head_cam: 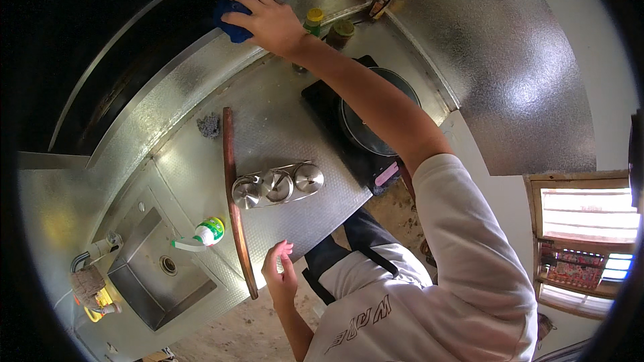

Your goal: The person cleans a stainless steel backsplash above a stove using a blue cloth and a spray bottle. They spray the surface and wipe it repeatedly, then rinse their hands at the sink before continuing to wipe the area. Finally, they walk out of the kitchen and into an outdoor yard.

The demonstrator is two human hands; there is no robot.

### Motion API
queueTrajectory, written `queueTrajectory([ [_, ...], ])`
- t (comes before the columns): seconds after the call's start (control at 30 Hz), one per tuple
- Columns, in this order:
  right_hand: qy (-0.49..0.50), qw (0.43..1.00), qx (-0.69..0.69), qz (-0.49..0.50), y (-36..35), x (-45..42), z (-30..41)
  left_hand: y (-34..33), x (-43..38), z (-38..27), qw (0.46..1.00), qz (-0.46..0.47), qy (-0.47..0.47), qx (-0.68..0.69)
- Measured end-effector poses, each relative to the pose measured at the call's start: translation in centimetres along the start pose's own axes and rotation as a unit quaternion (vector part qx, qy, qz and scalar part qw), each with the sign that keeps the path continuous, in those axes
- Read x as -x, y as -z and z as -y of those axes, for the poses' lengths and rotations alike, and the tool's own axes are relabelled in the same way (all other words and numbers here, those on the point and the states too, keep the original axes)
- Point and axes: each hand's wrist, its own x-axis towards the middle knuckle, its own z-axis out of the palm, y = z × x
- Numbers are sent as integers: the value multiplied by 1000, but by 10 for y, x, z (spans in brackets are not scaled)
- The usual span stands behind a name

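My right hand (274, 22) reaches up and grips a blue cloth (232, 20), pressed against the dark panel above the metal backsplash. Near the counter's front edge, my left hand (280, 274) is raised with its fingers partly curled and nothing in it. A long wooden stick (229, 171) lies on the metal counter (271, 90), its lower end close to my left hand. Beside the stick stands a rack of several lidded steel condiment pots (277, 185). A spray bottle (209, 231) is left of the stick, and a grey steel-wool scourer (209, 125) lies near its top end.
A lidded pan (402, 90) sits on a black cooktop (322, 103), partly behind my right arm. Jars with yellow (315, 15) and green (344, 28) lids stand by the backsplash. A sink (156, 271) is at the left, with a brown cloth (88, 284) beside it. A cable hangs in the corner.
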Motion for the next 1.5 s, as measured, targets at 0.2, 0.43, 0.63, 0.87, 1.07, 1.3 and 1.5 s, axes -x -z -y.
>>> queueTrajectory([
  [0.2, 20, 1000, -2, 16, 2, 5, -24, -14, -2, -5, 999, -17, 26, -12],
  [0.43, -52, 999, -5, 8, -4, 38, -95, -39, 2, -15, 998, -55, 40, 12],
  [0.63, -52, 995, 57, -63, 2, 64, -174, -70, -1, -16, 996, -73, 48, 15],
  [0.87, -314, 929, -58, -185, 3, 100, -276, -105, 1, -24, 995, -62, 79, 19],
  [1.07, -435, 848, -246, -173, -28, 85, -213, -128, 16, -28, 989, -82, 110, 62],
  [1.3, -254, 924, -263, -111, -19, 27, -27, -129, 11, -37, 990, -107, 75, 43],
  [1.5, -243, 950, -187, -58, -21, 54, -102, -134, 16, -30, 986, -116, 109, 53],
])
